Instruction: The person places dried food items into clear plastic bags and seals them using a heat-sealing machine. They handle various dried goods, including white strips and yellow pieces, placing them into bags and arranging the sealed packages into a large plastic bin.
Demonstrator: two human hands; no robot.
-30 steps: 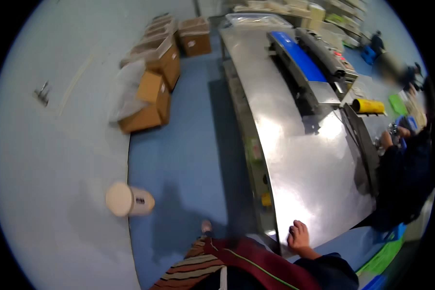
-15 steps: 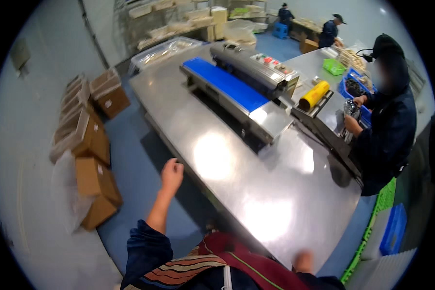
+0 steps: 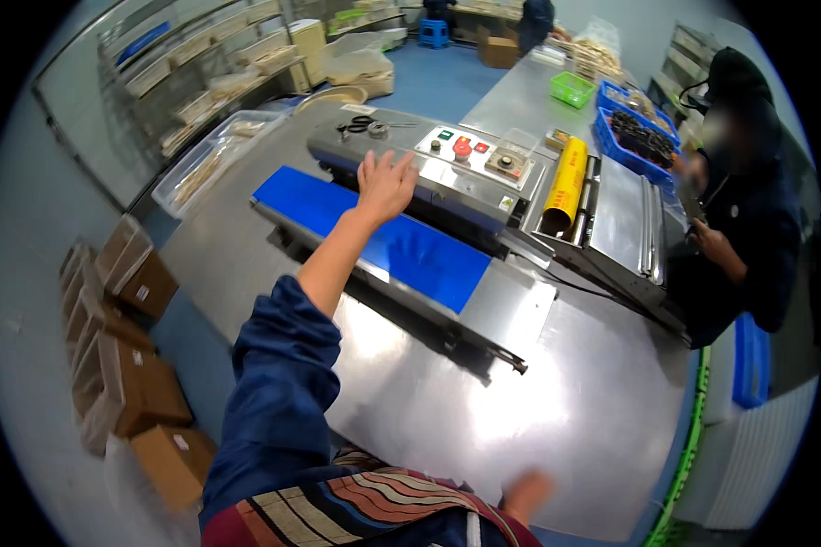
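My left hand [image 3: 386, 187] reaches out over the blue conveyor belt [image 3: 429, 260], fingers spread and holding nothing. Its fingertips are close to the metal housing of the belt sealing machine [image 3: 438, 178]; I cannot tell whether they touch it. On the machine's top sit a control panel [image 3: 472, 150] with a red knob and buttons, and a pair of scissors [image 3: 360, 122]. My right hand [image 3: 527, 495], smeared by motion, is low over the near part of the steel table [image 3: 410, 410]; its fingers cannot be made out.
A yellow film roll [image 3: 566, 187] lies on a wrapping device [image 3: 616, 223] to the right. Beyond it stand a blue basket [image 3: 643, 150] of dark items and a green basket [image 3: 571, 89]. A co-worker [image 3: 739, 201] works at the right. Lined cardboard boxes [image 3: 141, 392] stand at left.
My left hand has risen from beside the table's left edge to above the belt, with its fingers now spread. The view has moved closer to the machine. The co-worker's hands have shifted.
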